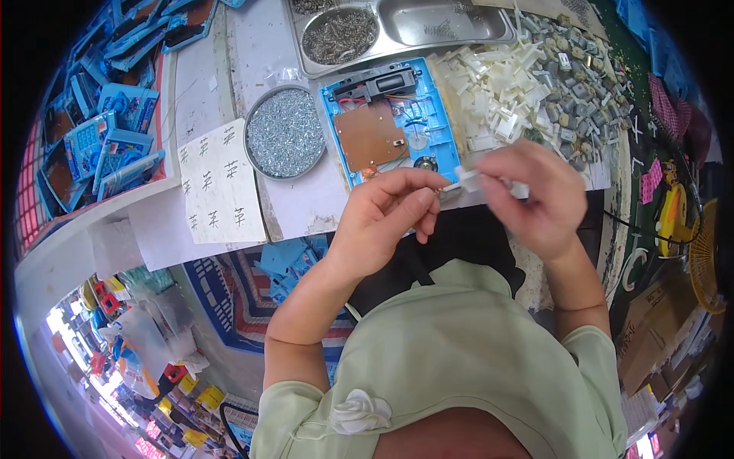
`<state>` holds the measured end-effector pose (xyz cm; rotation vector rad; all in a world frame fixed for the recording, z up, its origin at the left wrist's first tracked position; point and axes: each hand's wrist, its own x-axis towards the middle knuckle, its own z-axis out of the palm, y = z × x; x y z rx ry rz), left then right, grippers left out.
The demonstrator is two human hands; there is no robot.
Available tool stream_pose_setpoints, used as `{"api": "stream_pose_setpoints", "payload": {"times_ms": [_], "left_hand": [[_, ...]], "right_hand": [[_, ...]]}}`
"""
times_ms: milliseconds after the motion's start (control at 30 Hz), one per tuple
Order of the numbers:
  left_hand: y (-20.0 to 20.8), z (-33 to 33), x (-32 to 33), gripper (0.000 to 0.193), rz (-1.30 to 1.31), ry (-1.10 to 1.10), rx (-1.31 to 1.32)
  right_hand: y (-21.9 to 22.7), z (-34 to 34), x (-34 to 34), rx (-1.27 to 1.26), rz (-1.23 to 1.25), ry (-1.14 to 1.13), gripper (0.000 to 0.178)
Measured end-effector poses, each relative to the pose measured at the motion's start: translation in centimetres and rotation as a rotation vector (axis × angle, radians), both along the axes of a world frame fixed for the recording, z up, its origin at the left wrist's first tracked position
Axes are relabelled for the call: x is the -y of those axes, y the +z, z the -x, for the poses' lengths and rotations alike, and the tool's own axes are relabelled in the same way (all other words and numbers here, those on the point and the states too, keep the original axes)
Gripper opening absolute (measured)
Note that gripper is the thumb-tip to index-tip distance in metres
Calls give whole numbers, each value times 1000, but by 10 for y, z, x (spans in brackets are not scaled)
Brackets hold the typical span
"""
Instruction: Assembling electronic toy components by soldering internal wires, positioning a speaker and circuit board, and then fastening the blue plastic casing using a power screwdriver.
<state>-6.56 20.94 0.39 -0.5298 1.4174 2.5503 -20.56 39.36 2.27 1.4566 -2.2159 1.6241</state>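
While the right hand (533, 197) is pinching a small white plastic part (468, 182) between thumb and fingers, the left hand (390, 218) is holding thumb and forefinger almost together by its thin end; whether they are gripping it, I cannot tell. Just beyond the part, an open blue casing (440, 96) is showing its brown circuit board (363, 138). Left of that, a round dish (284, 177) is holding small metal pieces (285, 130); farther off, a metal tray (413, 23) is holding springs (342, 38).

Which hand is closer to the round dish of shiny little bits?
Left. The left hand is just below and right of the round dish; the right hand is much farther right, past the blue case.
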Motion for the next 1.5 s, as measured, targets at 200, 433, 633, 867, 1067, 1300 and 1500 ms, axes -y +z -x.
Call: {"api": "stream_pose_setpoints", "payload": {"times_ms": [200, 433, 633, 867, 1067, 1300, 1500], "left_hand": [[1, -3, 2, 22, 11, -58, 38], [6, 41, 23, 29, 1298, -261, -350], [2, 77, 29, 19, 1675, -373, -409], [-6, 83, 35, 10, 1670, -372, -481], [-15, 76, 34, 6, 1750, -120, -622], [-29, 55, 46, 7, 1242, 174, -355], [-36, 58, 44, 7, 1264, 177, -420]], "right_hand": [[-10, -7, -7, 93, -141, 169, 35], [-45, 3, -60, 1190, 36, 201, 29], [-45, 15, -62, 1316, 119, 112, 33], [-52, 37, -43, 812, 60, 78, 22], [-37, 43, -19, 479, -258, 23, 21], [-36, 42, 14, -179, -252, 63, 26], [-34, 54, 36, -295, -250, 228, 27]]}}
